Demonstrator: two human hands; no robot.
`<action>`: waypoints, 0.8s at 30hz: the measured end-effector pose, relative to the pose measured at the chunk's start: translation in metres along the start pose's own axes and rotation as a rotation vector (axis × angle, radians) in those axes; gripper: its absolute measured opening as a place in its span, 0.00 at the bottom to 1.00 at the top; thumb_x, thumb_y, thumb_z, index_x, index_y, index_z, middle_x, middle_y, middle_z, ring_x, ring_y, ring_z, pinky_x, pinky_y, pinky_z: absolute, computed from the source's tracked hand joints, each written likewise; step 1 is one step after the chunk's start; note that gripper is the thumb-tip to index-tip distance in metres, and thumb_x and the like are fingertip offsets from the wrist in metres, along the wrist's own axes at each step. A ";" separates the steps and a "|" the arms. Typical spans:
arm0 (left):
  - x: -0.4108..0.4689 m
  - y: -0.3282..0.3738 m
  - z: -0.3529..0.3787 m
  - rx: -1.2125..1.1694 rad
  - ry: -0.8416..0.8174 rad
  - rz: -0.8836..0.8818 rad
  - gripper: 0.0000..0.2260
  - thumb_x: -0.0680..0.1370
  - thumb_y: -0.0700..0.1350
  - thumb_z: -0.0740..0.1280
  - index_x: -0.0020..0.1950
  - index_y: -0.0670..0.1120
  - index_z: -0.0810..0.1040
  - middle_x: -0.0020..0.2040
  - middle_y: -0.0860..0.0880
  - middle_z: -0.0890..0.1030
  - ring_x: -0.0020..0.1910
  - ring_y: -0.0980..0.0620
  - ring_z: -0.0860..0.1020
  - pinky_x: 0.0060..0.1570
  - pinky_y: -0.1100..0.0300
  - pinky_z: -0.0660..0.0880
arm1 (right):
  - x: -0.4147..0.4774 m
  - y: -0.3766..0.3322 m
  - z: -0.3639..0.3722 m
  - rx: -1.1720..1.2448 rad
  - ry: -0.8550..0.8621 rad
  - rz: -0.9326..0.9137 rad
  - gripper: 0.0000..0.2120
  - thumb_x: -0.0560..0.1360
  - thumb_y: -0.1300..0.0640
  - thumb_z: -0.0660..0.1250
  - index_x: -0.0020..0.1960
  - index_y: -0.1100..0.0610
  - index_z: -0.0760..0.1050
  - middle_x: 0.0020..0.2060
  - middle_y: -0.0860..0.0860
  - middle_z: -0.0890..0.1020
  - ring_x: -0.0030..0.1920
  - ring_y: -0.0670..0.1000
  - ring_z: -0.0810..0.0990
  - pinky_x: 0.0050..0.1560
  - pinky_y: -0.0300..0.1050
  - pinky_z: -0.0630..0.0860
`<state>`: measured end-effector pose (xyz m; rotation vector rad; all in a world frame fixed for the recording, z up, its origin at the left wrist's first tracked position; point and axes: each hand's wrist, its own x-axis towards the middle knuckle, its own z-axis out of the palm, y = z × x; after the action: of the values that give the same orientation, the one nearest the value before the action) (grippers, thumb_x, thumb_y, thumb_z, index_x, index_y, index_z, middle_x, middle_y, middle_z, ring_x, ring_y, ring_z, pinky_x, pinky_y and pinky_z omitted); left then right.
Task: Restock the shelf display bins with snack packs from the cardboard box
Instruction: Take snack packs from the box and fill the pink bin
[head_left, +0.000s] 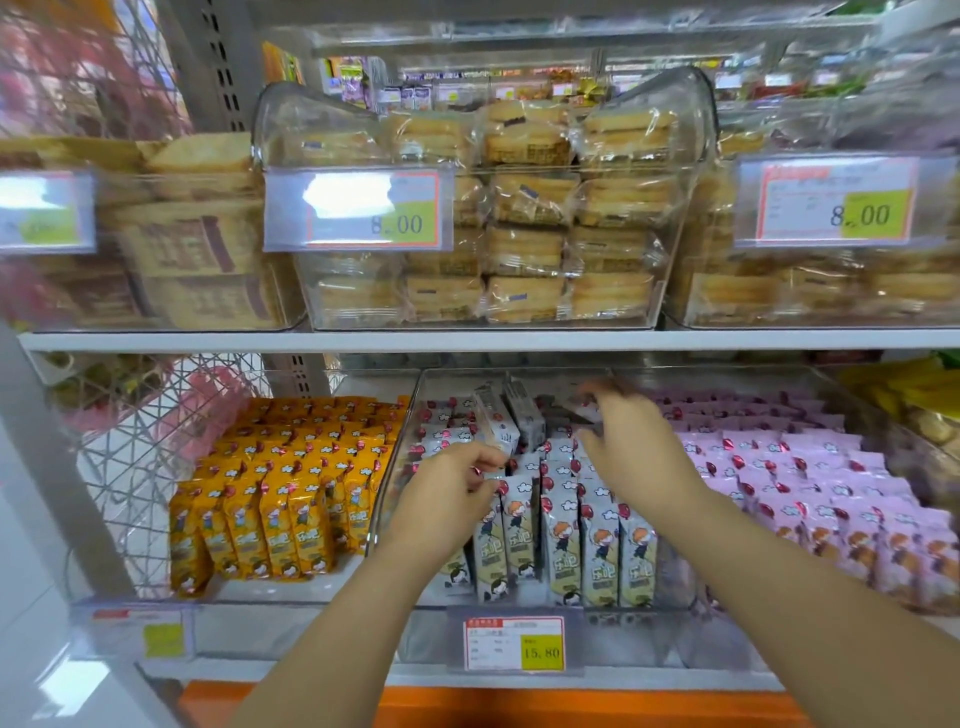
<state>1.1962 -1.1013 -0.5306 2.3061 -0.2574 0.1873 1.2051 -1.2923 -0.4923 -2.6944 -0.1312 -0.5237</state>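
Observation:
Both my hands reach into the middle clear bin (400, 452) on the lower shelf, which holds rows of upright grey-white snack packs (561, 540). My left hand (447, 488) pinches the top edge of a grey-white pack (501, 423) at the bin's left side. Blurred by motion, my right hand (628, 441) hovers over the back rows with its fingers spread and reaching toward a loose pack (582, 410). A few packs at the back lean tilted. The cardboard box is not in view.
An orange-pack bin (280, 499) stands left of the middle one, a pink-pack bin (810, 488) right. Above, the upper shelf (467, 340) carries clear bins of wrapped pastries (524, 208) with price tags. A wire rack (145, 431) stands at the left.

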 end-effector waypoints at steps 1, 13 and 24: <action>0.000 0.000 0.000 0.021 0.003 -0.001 0.12 0.78 0.40 0.66 0.59 0.52 0.78 0.43 0.61 0.74 0.38 0.63 0.72 0.37 0.71 0.69 | -0.009 -0.001 -0.005 0.105 0.085 -0.010 0.15 0.77 0.59 0.66 0.63 0.55 0.71 0.49 0.51 0.75 0.44 0.53 0.77 0.44 0.43 0.73; -0.003 0.000 -0.004 0.692 -0.088 0.101 0.27 0.76 0.55 0.67 0.73 0.60 0.61 0.71 0.54 0.67 0.71 0.49 0.64 0.68 0.50 0.60 | -0.039 -0.005 -0.021 0.721 -0.075 0.077 0.16 0.73 0.57 0.72 0.53 0.43 0.69 0.43 0.48 0.81 0.39 0.49 0.78 0.41 0.43 0.77; -0.004 -0.004 0.000 0.902 -0.149 0.171 0.34 0.74 0.59 0.68 0.75 0.55 0.56 0.71 0.50 0.65 0.71 0.46 0.62 0.69 0.49 0.56 | -0.038 -0.017 0.010 0.204 -0.401 -0.096 0.22 0.75 0.51 0.70 0.67 0.46 0.69 0.62 0.52 0.73 0.59 0.52 0.74 0.59 0.44 0.70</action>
<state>1.1932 -1.0984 -0.5346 3.1998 -0.5275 0.2519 1.1709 -1.2729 -0.5091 -2.5646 -0.4016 0.0119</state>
